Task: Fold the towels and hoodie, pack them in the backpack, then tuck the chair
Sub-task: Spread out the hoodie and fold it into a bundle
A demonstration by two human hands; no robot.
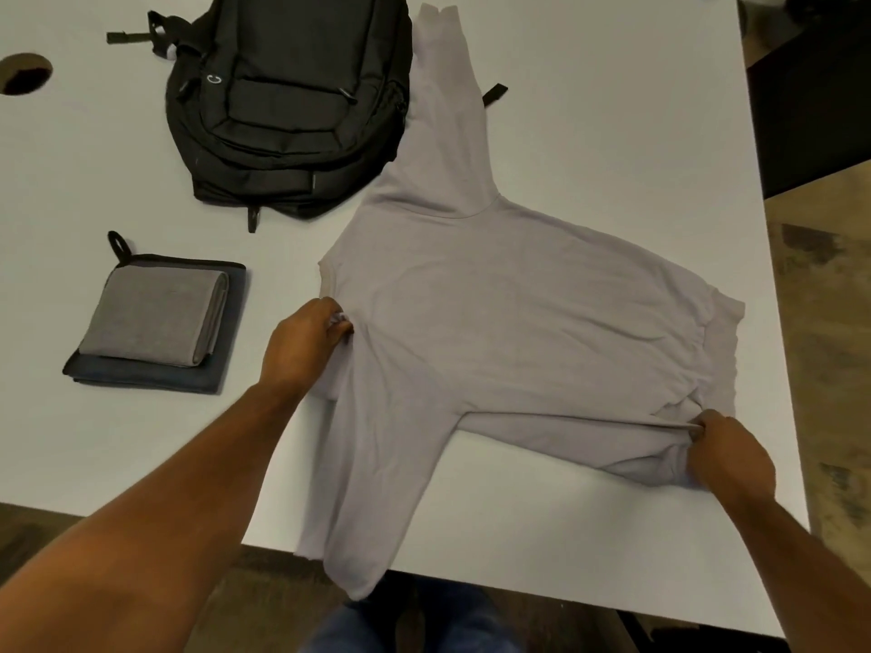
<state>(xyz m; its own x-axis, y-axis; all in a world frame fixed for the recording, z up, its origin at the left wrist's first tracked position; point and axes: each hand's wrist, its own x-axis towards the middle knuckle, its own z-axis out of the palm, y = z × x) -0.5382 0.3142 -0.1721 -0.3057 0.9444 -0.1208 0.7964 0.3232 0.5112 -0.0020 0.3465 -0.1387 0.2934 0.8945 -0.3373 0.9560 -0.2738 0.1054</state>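
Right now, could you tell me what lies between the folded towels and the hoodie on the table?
In the head view, only bare white table separates the folded towels from the hoodie; nearer the front, the left hand reaches across it and grips the hoodie's edge.

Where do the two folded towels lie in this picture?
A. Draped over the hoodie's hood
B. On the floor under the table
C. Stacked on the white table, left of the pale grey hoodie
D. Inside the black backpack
C: the folded light grey towel rests on the folded dark blue towel on the white table, left of the pale grey hoodie.
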